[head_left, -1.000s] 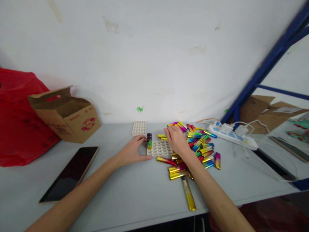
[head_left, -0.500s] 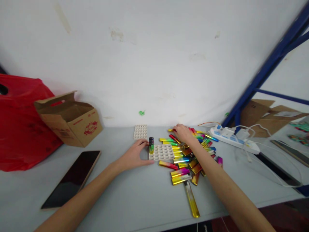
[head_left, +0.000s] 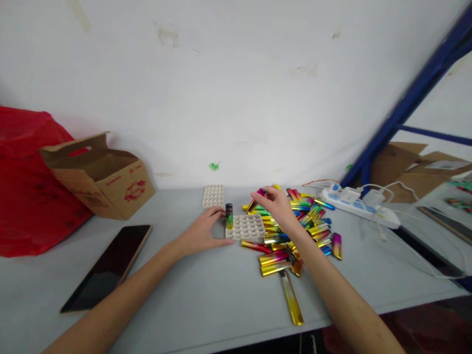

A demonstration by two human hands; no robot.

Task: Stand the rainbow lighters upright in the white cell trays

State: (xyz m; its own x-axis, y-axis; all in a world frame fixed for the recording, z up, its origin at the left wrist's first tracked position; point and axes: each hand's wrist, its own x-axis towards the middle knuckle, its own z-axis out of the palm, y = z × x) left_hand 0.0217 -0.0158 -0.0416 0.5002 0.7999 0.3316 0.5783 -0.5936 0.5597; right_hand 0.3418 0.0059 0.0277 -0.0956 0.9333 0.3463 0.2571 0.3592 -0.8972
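A pale tray with rows of holes (head_left: 248,227) lies mid-table, and several lighters with black tops (head_left: 229,216) stand upright in its left column. My left hand (head_left: 204,229) is around that left side, thumb and fingers apart, fingertips beside the standing lighters. To the right is a heap of shiny multicoloured lighters (head_left: 313,228). Over the heap's back left part, my right hand (head_left: 275,202) pinches a pink and gold lighter (head_left: 255,199), tilted, near the tray's back right corner.
A second holed tray (head_left: 213,196) lies near the wall. On the left are a dark phone (head_left: 106,268), an open cardboard box (head_left: 105,182) and a red bag (head_left: 33,182). A white power strip (head_left: 359,206) with cables lies at the right, by a blue frame (head_left: 396,118).
My right hand has come off the back of the heap and moved left toward the tray, now with a lighter between its fingers. My left hand stays by the tray. The view has shifted slightly.
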